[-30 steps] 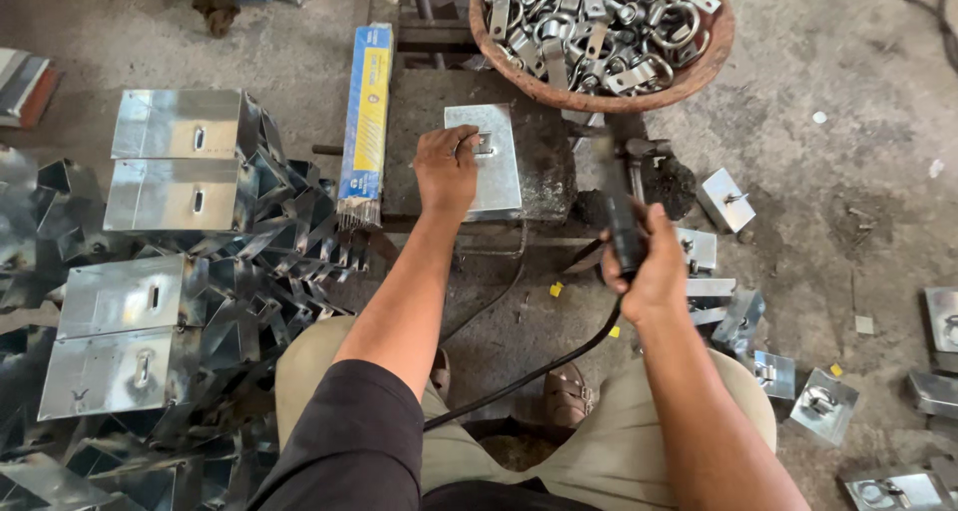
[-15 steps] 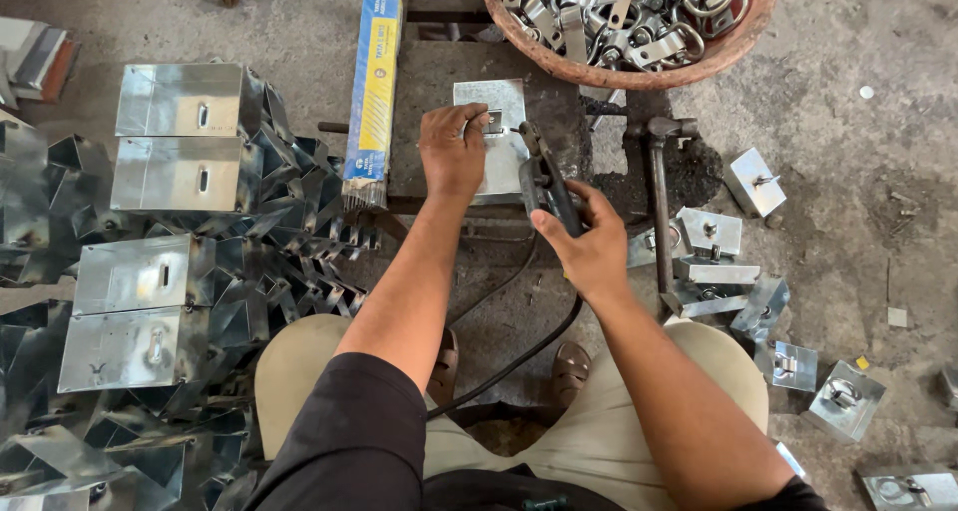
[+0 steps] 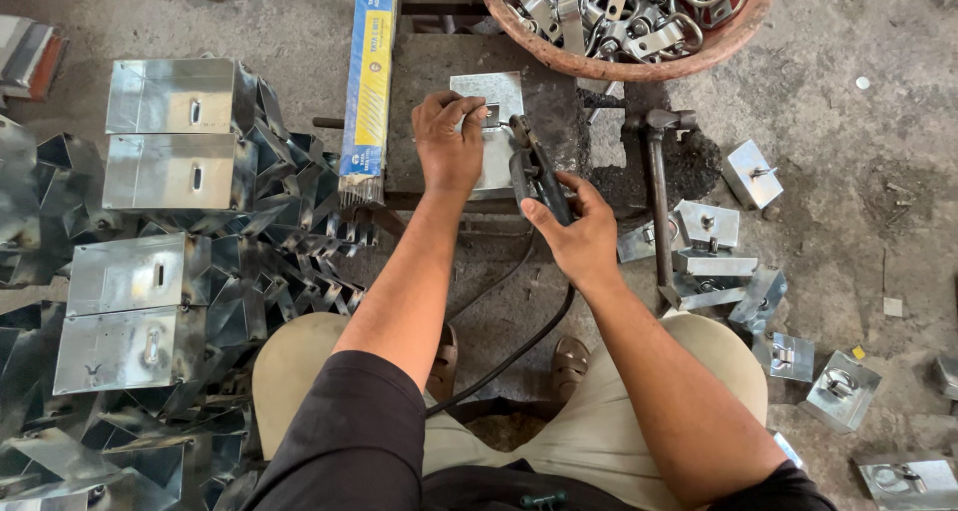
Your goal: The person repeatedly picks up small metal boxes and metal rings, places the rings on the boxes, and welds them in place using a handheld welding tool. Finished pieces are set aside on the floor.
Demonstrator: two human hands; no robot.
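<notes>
A flat square plate of shiny galvanised sheet metal [image 3: 496, 122] is seen lying on the dark steel worktop [image 3: 549, 82], with a small metal fitting at its middle. The plate is pressed down by the left hand [image 3: 449, 137], whose fingers are curled over the fitting. A black electrode holder [image 3: 536, 172] with a thick black cable [image 3: 509, 351] is gripped in the closed right hand [image 3: 579, 234], its tip brought to the plate's right edge, just beside the left hand. A long blue and yellow cardboard box of welding rods [image 3: 365, 82] is laid along the left edge of the worktop, with rod ends showing at its near end. A round reddish basin [image 3: 639, 67] filled with bent metal clamps is set at the far right of the worktop. A hammer with a metal handle [image 3: 657, 192] is propped to the right. Stacks of folded galvanised boxes [image 3: 160, 172] are piled on the concrete floor [image 3: 858, 152] to the left, and smaller plates with fittings [image 3: 709, 227] are scattered to the right.
</notes>
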